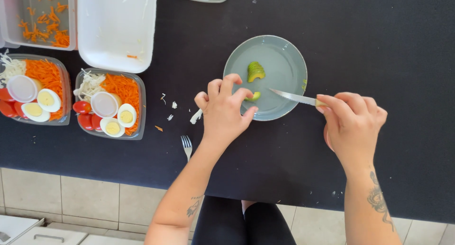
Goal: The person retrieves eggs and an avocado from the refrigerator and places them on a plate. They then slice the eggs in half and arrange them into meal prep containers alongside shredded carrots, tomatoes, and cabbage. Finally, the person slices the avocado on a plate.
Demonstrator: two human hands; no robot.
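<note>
Head camera view, looking straight down on a black table (360, 41). A round grey-blue plate (284, 60) is seen near the middle. On it lies a fanned stack of avocado slices (255, 71), pale green with darker edges. A smaller avocado piece (254, 96) is pinched at the plate's near rim by the curled fingers of the left hand (222, 110). A knife (296, 98) is gripped by the closed right hand (353, 124), its silver blade laid flat over the plate and pointed toward the small piece. At the left, two clear salad boxes (110, 104) are filled with shredded carrot, halved boiled eggs and cherry tomatoes. A fork (186, 144) is set near the left wrist.
</note>
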